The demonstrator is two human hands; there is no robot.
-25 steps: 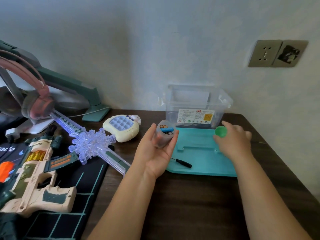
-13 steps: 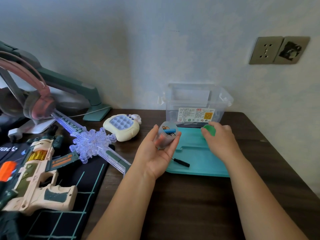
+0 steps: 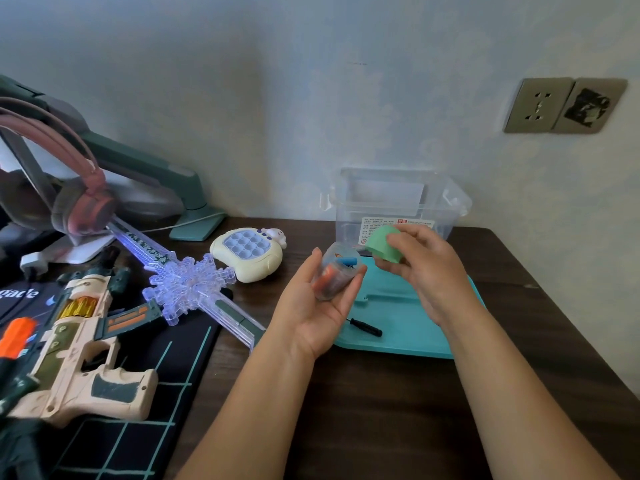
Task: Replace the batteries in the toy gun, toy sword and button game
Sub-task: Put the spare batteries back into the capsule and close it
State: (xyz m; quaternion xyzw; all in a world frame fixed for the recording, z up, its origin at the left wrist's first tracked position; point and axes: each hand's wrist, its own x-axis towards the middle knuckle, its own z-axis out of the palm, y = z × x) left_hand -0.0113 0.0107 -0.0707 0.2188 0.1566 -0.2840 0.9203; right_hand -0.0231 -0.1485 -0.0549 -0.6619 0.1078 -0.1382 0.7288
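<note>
My left hand (image 3: 313,308) cradles a small clear jar (image 3: 335,274) with batteries inside, tilted with its open mouth toward the right. My right hand (image 3: 420,268) pinches the jar's green cap (image 3: 382,244) just right of the mouth, not touching it. The cream and green toy gun (image 3: 74,355) lies at the left on a dark mat. The clear light-up toy sword (image 3: 188,287) lies diagonally beside it. The cream button game (image 3: 247,252) sits behind the sword. A small black screwdriver (image 3: 365,328) rests on the teal lid (image 3: 408,323).
A clear plastic storage box (image 3: 394,199) stands at the back against the wall, behind the teal lid. Pink headphones (image 3: 81,206) and a green monitor arm base (image 3: 194,226) are at the back left. The dark wooden table (image 3: 381,410) ends at the right.
My right hand has carried the green cap leftward and upward, from over the teal lid to beside the jar's mouth. My left hand has tilted the jar a little.
</note>
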